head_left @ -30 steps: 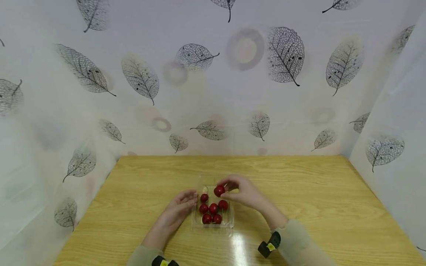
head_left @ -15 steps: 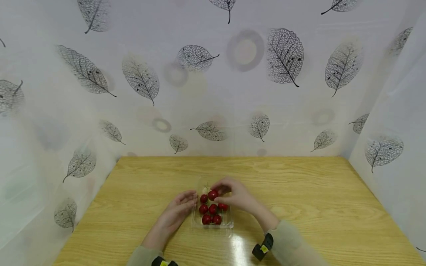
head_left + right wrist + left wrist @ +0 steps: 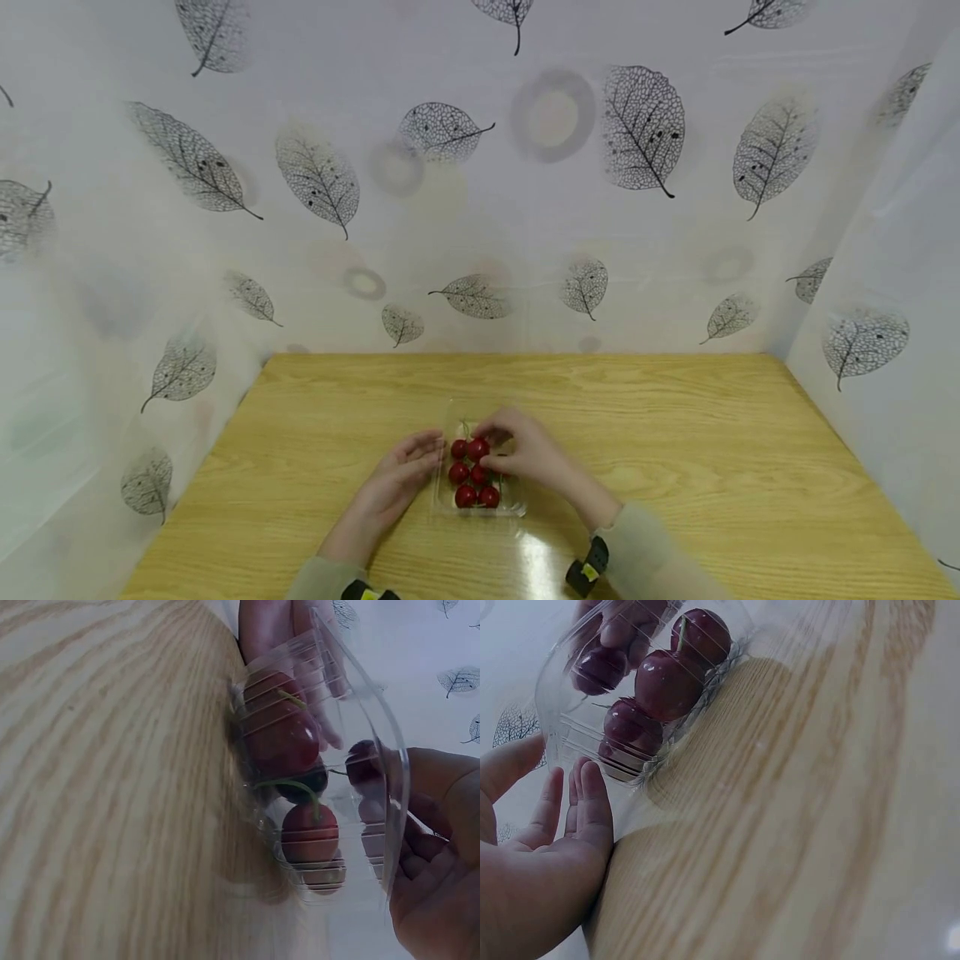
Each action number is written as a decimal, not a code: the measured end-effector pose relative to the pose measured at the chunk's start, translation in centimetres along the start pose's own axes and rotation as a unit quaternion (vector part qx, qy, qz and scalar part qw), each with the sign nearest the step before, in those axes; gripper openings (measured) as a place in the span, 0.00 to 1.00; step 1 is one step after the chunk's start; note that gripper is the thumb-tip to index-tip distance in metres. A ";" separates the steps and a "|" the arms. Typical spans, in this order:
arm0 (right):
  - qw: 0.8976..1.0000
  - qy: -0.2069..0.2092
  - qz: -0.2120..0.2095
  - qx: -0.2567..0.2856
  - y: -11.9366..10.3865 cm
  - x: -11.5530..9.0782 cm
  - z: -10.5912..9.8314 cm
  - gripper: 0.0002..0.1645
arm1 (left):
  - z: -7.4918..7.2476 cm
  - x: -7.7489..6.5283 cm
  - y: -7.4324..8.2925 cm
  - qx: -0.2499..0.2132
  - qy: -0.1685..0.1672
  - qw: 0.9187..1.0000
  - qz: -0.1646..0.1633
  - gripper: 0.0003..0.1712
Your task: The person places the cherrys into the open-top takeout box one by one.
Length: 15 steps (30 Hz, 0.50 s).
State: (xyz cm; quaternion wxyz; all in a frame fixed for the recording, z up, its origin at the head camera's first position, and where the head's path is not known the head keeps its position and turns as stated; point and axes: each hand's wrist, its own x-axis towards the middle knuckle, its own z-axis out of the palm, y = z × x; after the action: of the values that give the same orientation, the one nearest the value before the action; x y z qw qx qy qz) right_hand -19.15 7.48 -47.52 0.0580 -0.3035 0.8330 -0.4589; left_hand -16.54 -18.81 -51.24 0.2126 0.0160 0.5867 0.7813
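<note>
A clear plastic box (image 3: 513, 505) holding several dark red cherries (image 3: 466, 497) sits on the table. My right hand (image 3: 528, 450) reaches into it from the right. Thumb and fingers pinch one cherry (image 3: 477, 448) in the box's far part, beside another cherry (image 3: 459, 449). In the right wrist view the pinched cherry (image 3: 363, 763) shows through the clear wall, with a thin stem. My left hand (image 3: 395, 477) lies along the box's left side, fingers straight. The left wrist view has its fingertips (image 3: 591, 776) at the box wall; whether they touch is hard to tell.
The wooden table (image 3: 675, 433) extends to both sides of the box. A pale curtain (image 3: 525, 208) with leaf prints rises behind the table and along both sides. Each sleeve carries a black wrist strap (image 3: 588, 571).
The right hand has moved left and lower, bringing its cherry from the box's far right to beside the far-left cherry. The left hand has stayed in place.
</note>
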 end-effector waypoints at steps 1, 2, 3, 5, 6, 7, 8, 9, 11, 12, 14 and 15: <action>1.000 0.002 -0.001 -0.006 0.0 0.0 0.1 0.19 | 0.0 0.0 0.0 -0.001 0.000 1.000 0.000 0.34; 1.000 0.005 -0.003 -0.011 -0.1 -0.1 0.2 0.19 | 0.0 0.0 0.0 -0.003 -0.001 1.000 0.000 0.34; 1.000 0.008 -0.003 -0.017 -0.1 -0.1 0.3 0.19 | 0.0 0.0 -0.1 -0.005 -0.001 1.000 0.001 0.34; 0.999 0.014 -0.004 -0.028 -0.2 -0.1 0.5 0.19 | 0.0 -0.1 -0.1 -0.007 -0.002 1.000 0.002 0.32; 0.999 0.018 -0.004 -0.031 -0.2 -0.1 0.6 0.19 | -0.1 -0.1 -0.2 -0.009 -0.002 1.000 0.003 0.31; 0.999 0.021 -0.004 -0.035 -0.3 -0.1 0.7 0.18 | -0.1 -0.1 -0.2 -0.010 -0.002 1.000 0.004 0.30; 0.999 0.024 -0.005 -0.037 -0.3 -0.1 0.7 0.18 | -0.1 -0.1 -0.2 -0.010 -0.003 1.000 0.005 0.29; 0.999 0.026 -0.005 -0.040 -0.3 -0.1 0.8 0.18 | -0.1 -0.1 -0.2 -0.011 -0.003 1.000 0.006 0.29; 0.999 0.026 -0.005 -0.047 -0.3 -0.1 0.8 0.18 | -0.1 0.0 -0.2 -0.012 -0.003 1.000 0.007 0.28; 0.998 0.025 -0.004 -0.050 -0.3 -0.1 0.9 0.18 | -0.1 0.0 -0.2 -0.012 -0.003 1.000 0.007 0.28; 0.998 0.022 -0.003 -0.058 -0.3 -0.1 0.9 0.18 | -0.1 0.0 -0.2 -0.013 -0.004 1.000 0.006 0.28; 0.998 0.020 -0.003 -0.062 -0.3 -0.1 1.0 0.18 | -0.1 0.0 -0.1 -0.014 -0.004 1.000 0.006 0.28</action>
State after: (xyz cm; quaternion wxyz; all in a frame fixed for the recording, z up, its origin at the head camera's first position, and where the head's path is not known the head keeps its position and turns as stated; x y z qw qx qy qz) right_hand -18.58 6.68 -47.81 0.0209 -0.2994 0.8601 -0.4124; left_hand -16.52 -18.89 -51.39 0.2107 0.0193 0.5750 0.7903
